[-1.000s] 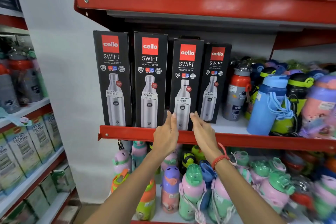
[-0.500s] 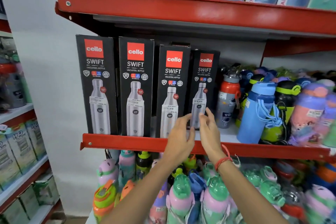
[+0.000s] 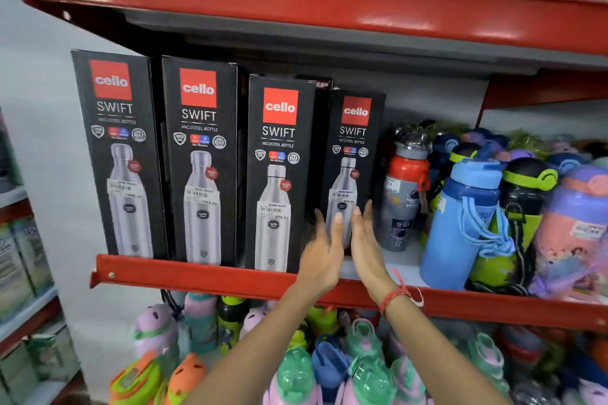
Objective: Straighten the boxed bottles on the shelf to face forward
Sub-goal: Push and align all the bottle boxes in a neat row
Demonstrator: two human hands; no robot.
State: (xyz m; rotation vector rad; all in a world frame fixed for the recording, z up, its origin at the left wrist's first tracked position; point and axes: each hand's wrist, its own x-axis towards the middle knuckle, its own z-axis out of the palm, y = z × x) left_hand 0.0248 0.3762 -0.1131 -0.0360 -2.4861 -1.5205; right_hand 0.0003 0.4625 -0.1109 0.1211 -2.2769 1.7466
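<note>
Four black boxed bottles stand in a row on the red shelf [image 3: 197, 276]. The first box [image 3: 118, 154], second box [image 3: 200, 161] and third box [image 3: 279, 174] face forward at the shelf's front edge. The smaller fourth box [image 3: 353, 148] stands further back, turned slightly. My left hand [image 3: 324, 256] and my right hand [image 3: 367, 246] are raised close together in front of the fourth box's lower part, palms facing each other, fingers extended. The fingertips overlap the box's front; neither hand grips it. A red thread is around my right wrist.
Loose bottles crowd the shelf right of the boxes: an orange and grey bottle [image 3: 406, 187] and a blue bottle [image 3: 460, 223] are nearest. The red upper shelf [image 3: 296, 0] hangs just above the boxes. Colourful children's bottles [image 3: 296, 371] fill the shelf below.
Both hands have moved right and up, from the third box's base to the front of the fourth box. The view has come closer to the shelf.
</note>
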